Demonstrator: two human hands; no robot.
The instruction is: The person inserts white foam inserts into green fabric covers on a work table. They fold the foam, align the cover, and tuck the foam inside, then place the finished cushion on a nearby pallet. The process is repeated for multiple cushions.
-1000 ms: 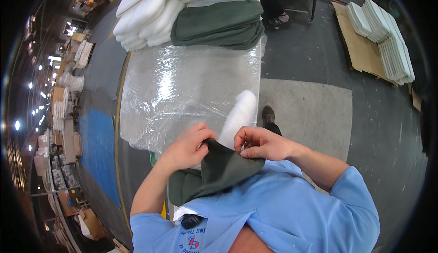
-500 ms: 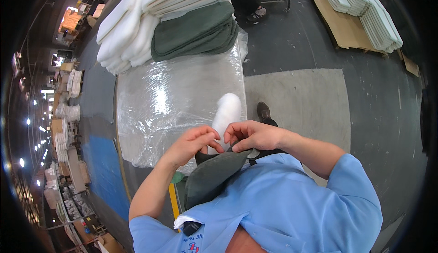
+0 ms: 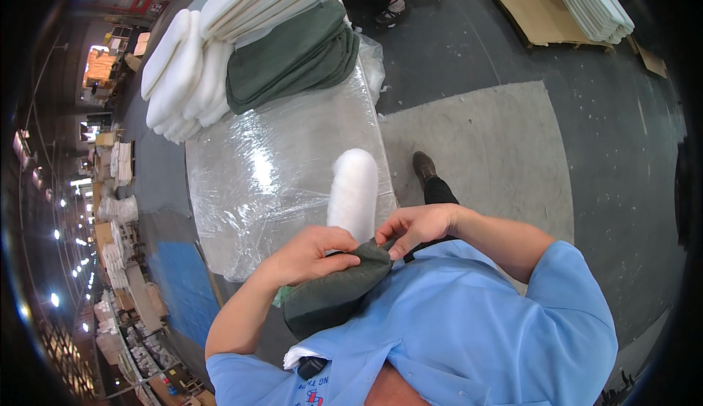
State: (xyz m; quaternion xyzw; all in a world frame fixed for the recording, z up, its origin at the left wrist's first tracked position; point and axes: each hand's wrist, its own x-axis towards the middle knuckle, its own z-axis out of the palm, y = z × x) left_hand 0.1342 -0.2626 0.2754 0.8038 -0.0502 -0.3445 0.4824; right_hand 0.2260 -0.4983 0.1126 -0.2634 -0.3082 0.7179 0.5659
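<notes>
A dark green fabric cover (image 3: 329,300) lies bunched against my shirt front. My left hand (image 3: 311,256) is closed on its upper edge, thumb on top. Close beside it, my right hand (image 3: 421,226) pinches the same edge between thumb and fingers. A white, fluffy, rounded pad (image 3: 354,194) sticks out beyond both hands over the table. Its near end is hidden behind the hands and the cover, so I cannot tell whether it sits inside the cover.
The table (image 3: 271,208) is wrapped in shiny clear plastic. At its far end are flat green covers (image 3: 293,62) and stacked white pads (image 3: 176,76). More white stacks rest on cardboard (image 3: 538,18) at the far right. Another person's foot (image 3: 392,12) shows beyond the table.
My hands have shifted along the cover's edge, and the left thumb now lies over it. The cover's edge is raised and the white pad looks more upright. The view has turned slightly.
</notes>
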